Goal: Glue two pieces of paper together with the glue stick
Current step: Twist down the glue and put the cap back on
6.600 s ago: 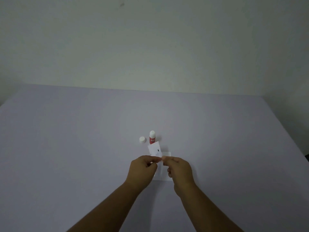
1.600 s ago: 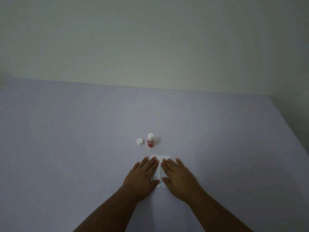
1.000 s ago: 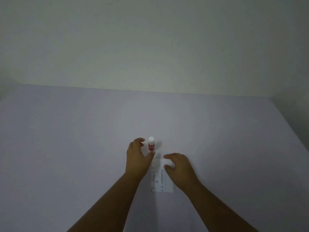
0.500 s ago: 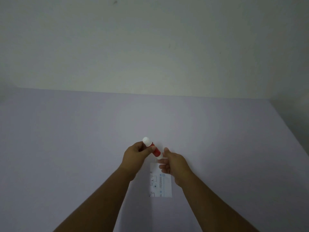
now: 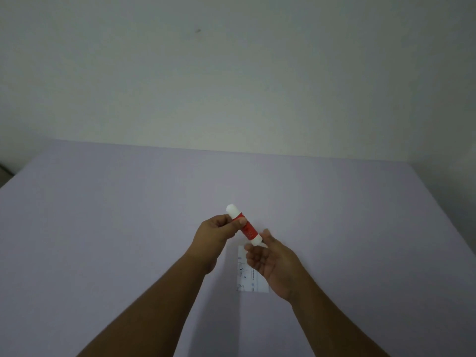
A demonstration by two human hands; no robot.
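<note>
Head view, frame centre: left hand [image 5: 215,237] closed around the upper part of the tilted red-and-white glue stick [image 5: 244,225], right hand [image 5: 273,261] half open with fingertips at its lower end, above printed paper [image 5: 248,279] lying flat on the table [image 5: 103,228].

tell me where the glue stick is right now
Head view, centre: the glue stick is tilted in the left hand, above the paper.
</note>
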